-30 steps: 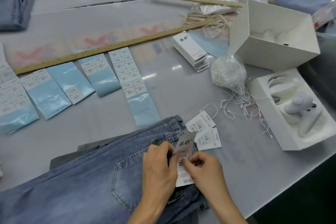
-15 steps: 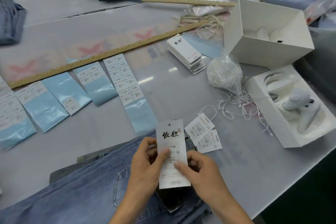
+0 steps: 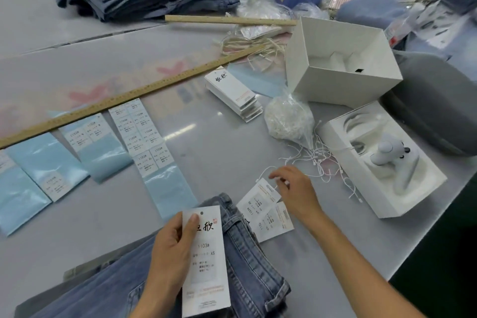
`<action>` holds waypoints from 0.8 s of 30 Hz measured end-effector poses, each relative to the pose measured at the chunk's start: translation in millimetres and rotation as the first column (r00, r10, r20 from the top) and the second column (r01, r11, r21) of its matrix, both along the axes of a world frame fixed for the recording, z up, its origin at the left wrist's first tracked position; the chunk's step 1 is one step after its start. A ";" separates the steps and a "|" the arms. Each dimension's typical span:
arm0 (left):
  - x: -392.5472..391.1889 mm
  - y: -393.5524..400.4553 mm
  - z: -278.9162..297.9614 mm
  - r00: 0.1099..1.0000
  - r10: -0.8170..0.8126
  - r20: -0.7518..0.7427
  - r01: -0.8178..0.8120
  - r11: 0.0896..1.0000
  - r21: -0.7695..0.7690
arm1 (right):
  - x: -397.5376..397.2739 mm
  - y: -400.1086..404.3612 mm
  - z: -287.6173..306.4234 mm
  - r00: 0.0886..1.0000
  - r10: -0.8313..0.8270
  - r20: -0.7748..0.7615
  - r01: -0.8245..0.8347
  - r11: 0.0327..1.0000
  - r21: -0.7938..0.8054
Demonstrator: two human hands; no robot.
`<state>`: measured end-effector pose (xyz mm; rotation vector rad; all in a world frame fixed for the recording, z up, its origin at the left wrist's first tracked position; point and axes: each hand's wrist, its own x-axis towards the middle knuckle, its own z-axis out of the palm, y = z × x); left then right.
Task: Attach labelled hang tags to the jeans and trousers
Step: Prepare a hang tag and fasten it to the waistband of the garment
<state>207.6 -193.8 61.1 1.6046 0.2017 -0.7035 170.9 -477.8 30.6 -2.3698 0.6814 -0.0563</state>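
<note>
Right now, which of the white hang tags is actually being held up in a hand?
The large tag marked 1103# XS, gripped by the left hand over the jeans. The others lie flat on the table.

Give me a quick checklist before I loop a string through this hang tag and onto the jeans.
1. White printed hang tag in the left hand: ok.
2. Punched hole at the tag's top uncovered: ok, thumb sits beside it.
3. Right hand has a loose white looped string: cannot tell; its fingers are at one by the small white labelled tags.
4. Blue denim jeans waistband exposed: ok.
5. Spare strings nearby: ok.
</note>
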 end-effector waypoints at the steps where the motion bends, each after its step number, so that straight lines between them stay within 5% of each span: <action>1: 0.5 0.6 -2.1 1.000 -0.004 0.006 0.004 1.000 0.013 | 8.6 -13.5 -4.3 0.991 0.102 -0.091 -0.106 0.994 -0.035; 7: 4.7 5.8 -4.2 1.000 0.002 0.001 -0.002 1.000 0.006 | 12.3 -55.5 -13.9 0.948 0.280 -0.153 -0.254 0.952 0.170; 13: 4.3 6.0 -5.1 1.000 -0.006 0.010 0.006 1.000 0.011 | 1.8 -59.2 -27.7 0.895 0.399 -0.198 -0.410 0.912 -0.013; 16: 3.3 6.6 -6.4 1.000 -0.004 0.012 0.004 1.000 0.005 | -7.2 -58.6 -24.0 0.935 0.273 -0.227 -0.293 0.954 -0.060; 20: 2.5 6.6 -5.3 1.000 0.001 0.030 0.000 1.000 -0.010 | -15.8 -39.2 10.2 0.997 0.007 -0.076 0.011 0.974 0.228; 24: -6.0 3.5 5.1 0.992 0.022 0.121 -0.020 1.000 -0.016 | -19.5 20.4 63.1 0.992 0.009 0.125 -0.061 0.904 0.424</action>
